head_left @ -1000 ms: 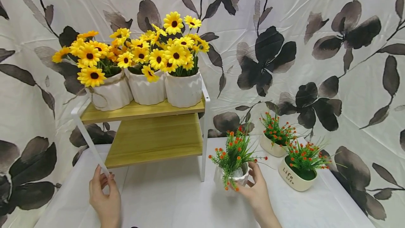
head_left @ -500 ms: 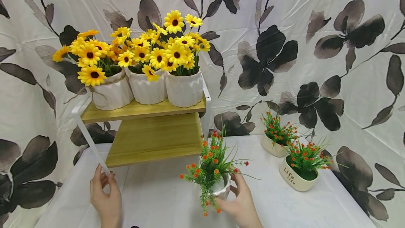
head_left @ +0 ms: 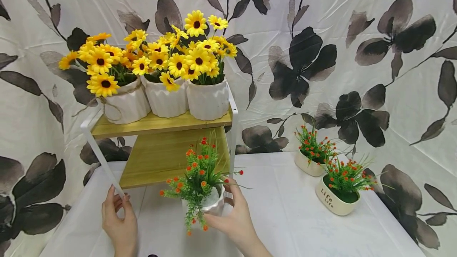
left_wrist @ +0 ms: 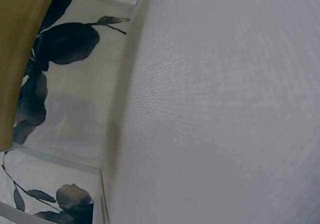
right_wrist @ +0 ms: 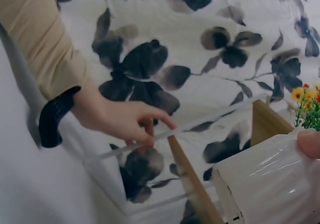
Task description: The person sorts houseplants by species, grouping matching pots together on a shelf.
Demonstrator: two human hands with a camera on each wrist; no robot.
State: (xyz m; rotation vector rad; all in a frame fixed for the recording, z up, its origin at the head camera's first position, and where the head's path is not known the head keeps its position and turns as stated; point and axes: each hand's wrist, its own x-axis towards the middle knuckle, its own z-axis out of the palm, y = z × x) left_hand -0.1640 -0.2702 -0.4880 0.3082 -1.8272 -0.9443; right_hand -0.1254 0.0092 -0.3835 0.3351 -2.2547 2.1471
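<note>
My right hand [head_left: 233, 213] grips a white flowerpot [head_left: 214, 205] from its right side, thumb in front. Green grass and small orange-red artificial flowers [head_left: 200, 169] spill over its rim. In the head view the plant overlaps the lower board of a two-tier shelf [head_left: 160, 130]. With its fingers and thumb, my left hand [head_left: 119, 225] pinches the shelf's white left front leg. The right wrist view shows the pot's glossy side [right_wrist: 275, 184] tilted close to the camera and the left hand [right_wrist: 125, 124] at the frame. Only shelf and cloth appear in the left wrist view.
Three white pots [head_left: 208, 100] of yellow sunflowers line the top board. At the right of the white-covered table [head_left: 285, 217] stand two cream planters of orange-red flowers, the nearer planter [head_left: 335, 201] lettered "Life". Floral cloth [head_left: 321, 11] hangs behind.
My right hand has carried the potted plant leftward from beside the shelf to in front of its lower board. The left hand stays on the leg.
</note>
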